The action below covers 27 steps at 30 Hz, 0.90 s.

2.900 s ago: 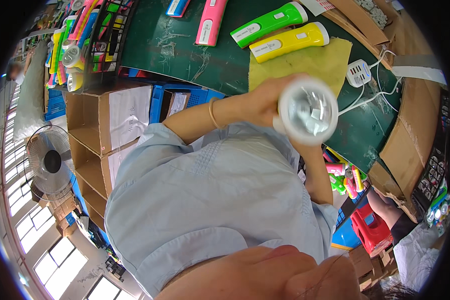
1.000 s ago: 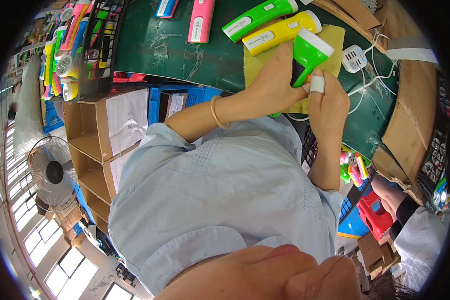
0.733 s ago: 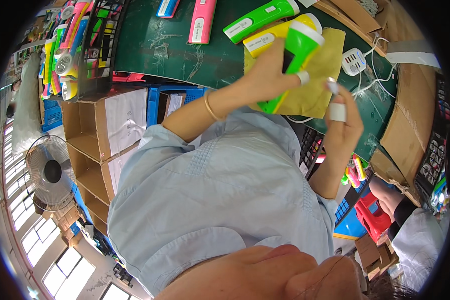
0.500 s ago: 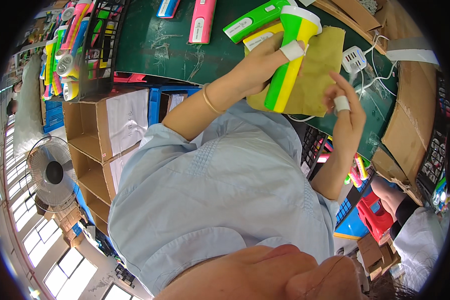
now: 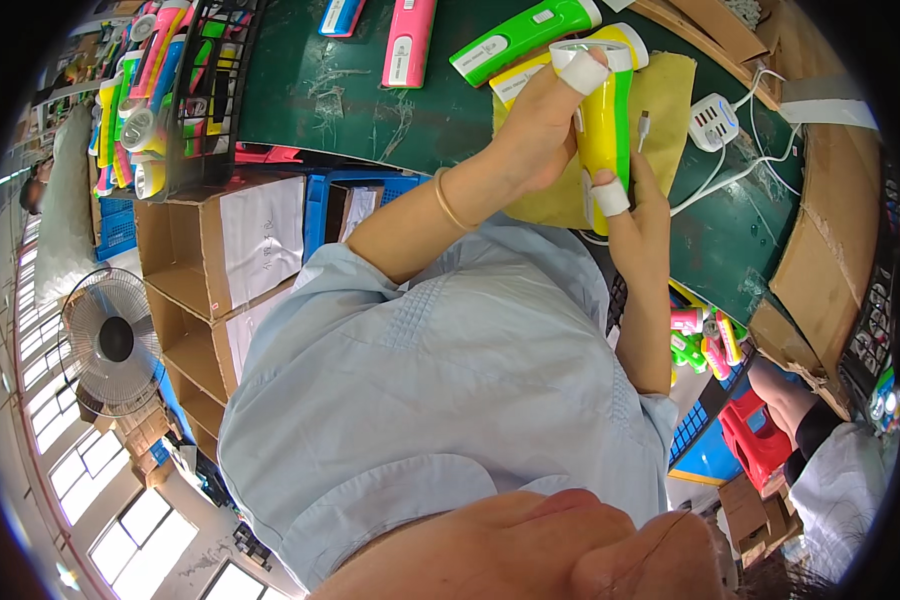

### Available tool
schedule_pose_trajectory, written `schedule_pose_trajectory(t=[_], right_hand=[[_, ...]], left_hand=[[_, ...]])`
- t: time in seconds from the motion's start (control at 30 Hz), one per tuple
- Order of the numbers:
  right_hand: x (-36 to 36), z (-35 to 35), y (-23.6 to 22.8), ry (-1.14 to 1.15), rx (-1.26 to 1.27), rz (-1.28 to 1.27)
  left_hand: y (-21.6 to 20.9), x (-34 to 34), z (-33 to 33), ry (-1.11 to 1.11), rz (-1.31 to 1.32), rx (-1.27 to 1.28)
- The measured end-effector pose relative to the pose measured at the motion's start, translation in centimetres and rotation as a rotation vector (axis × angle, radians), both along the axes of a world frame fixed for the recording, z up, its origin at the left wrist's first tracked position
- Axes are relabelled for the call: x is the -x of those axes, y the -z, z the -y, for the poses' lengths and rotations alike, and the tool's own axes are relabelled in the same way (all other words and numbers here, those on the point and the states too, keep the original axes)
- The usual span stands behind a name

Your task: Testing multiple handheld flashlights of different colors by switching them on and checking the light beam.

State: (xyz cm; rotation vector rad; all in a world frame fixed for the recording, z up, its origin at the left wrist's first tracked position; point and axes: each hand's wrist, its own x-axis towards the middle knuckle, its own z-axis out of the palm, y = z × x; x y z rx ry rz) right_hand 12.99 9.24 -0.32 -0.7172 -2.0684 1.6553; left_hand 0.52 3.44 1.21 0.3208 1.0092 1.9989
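A yellow and green flashlight (image 5: 600,135) stands tilted over the yellow cloth (image 5: 675,85), its wide head at the far end. My left hand (image 5: 545,125) is closed round it near the head, the taped thumb up by the rim. My right hand (image 5: 640,210) is at the flashlight's near end, its taped thumb against the body. Between its fingers is a white charging cable, whose plug (image 5: 644,124) sticks up beside the flashlight, apart from it. Another yellow flashlight (image 5: 510,85) lies behind, partly hidden by my left hand.
Green (image 5: 515,42), pink (image 5: 407,45) and blue (image 5: 341,15) flashlights lie on the green table (image 5: 320,110). A white multi-port charger (image 5: 713,120) with cables is at right. A black crate of flashlights (image 5: 205,100) stands left, above cardboard compartments (image 5: 180,250). A person sits at lower right.
The flashlight has been turned over in my left hand. My right hand has moved left to the flashlight's near end, and a cable plug now shows at its fingers.
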Motion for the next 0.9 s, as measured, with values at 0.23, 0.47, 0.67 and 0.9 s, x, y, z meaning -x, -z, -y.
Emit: schedule_pose_trajectory(t=[0.23,0.47,0.67,0.9], right_hand=[[-1.2,-1.6,0.7,0.045,0.639,-0.046],[-6.6,-14.5,0.1,0.815,-0.062,-0.496],[-3.2,-7.8,-0.5,0.598,0.120,-0.333],[0.2,-2.2,0.1,0.311,0.330,-0.172]], left_hand=[[0.6,0.6,-0.4,-0.013,-0.456,0.035],[-0.9,17.6,0.0,-0.528,-1.133,0.454],[8.1,42.5,-2.6,-0.411,-1.745,1.345],[8.3,43.8,-5.8,-0.257,-1.901,1.265]])
